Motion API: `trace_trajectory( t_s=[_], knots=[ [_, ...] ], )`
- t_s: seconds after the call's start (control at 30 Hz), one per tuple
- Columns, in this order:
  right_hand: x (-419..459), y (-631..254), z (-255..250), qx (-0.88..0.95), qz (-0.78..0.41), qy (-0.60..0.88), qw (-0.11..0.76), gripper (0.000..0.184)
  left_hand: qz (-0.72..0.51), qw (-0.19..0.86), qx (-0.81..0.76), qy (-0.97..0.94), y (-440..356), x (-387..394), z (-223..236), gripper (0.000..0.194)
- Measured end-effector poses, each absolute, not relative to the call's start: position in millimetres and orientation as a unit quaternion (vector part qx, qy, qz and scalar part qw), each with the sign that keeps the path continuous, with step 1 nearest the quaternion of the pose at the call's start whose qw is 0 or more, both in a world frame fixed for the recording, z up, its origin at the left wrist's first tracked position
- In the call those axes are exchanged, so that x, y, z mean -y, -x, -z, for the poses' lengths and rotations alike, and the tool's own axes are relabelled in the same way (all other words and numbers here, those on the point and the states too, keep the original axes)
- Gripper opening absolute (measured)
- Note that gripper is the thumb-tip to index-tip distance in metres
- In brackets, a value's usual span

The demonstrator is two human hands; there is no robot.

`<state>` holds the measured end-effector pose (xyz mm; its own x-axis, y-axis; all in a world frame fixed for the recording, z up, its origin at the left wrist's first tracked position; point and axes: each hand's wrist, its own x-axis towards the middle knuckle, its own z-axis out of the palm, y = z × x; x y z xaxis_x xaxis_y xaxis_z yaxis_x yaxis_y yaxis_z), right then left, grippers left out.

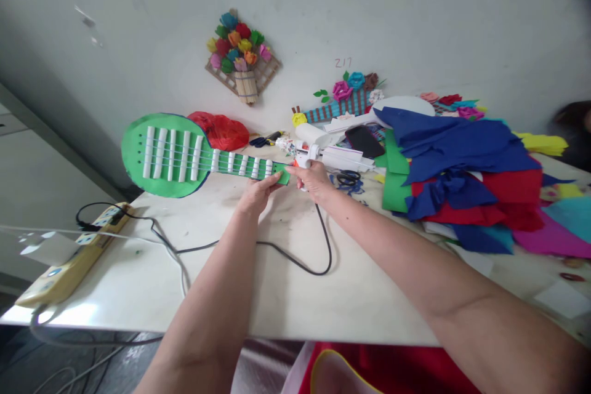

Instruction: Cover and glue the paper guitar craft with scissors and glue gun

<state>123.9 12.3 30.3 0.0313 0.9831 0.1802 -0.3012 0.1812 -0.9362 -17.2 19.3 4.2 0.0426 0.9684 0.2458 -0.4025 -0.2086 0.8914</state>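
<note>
A green paper guitar (166, 156) with white rolled strips and thin strings hangs above the white table (286, 295). My left hand (258, 192) pinches the end of its neck from below, fingers closed. My right hand (314, 178) grips a white hot glue gun (302, 152), whose tip sits at the end of the guitar's neck. The gun's black cord (318, 252) loops across the table toward a power strip.
A yellow power strip (74, 255) lies at the left table edge. Piled blue, red and green paper sheets (466, 178) cover the right side. Scissors (348, 178), a red bag (221, 130), and paper flower crafts (240, 55) on the wall are behind.
</note>
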Motion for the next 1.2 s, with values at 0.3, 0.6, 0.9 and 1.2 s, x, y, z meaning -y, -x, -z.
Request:
trace_trajectory(
  t_s=[0.3,0.6,0.9,1.2],
  knots=[
    [-15.6,-123.9,-25.8,0.453,-0.514,0.384,0.620,0.035,-0.619,0.556,-0.306,-0.463,18.4,-18.5,-6.0,0.027],
    [-18.8,-122.6,-18.2,0.455,-0.512,0.395,0.612,0.031,-0.605,0.555,-0.321,-0.472,18.2,-17.4,-6.2,0.024],
    [-15.8,-125.2,-22.5,0.439,-0.541,0.395,0.599,0.038,-0.609,0.568,-0.318,-0.453,16.4,-13.2,-11.3,0.024],
    [-21.3,-126.8,-20.7,0.400,-0.547,0.403,0.615,0.030,-0.621,0.561,-0.336,-0.433,16.8,-14.7,-9.8,0.026]
  ],
)
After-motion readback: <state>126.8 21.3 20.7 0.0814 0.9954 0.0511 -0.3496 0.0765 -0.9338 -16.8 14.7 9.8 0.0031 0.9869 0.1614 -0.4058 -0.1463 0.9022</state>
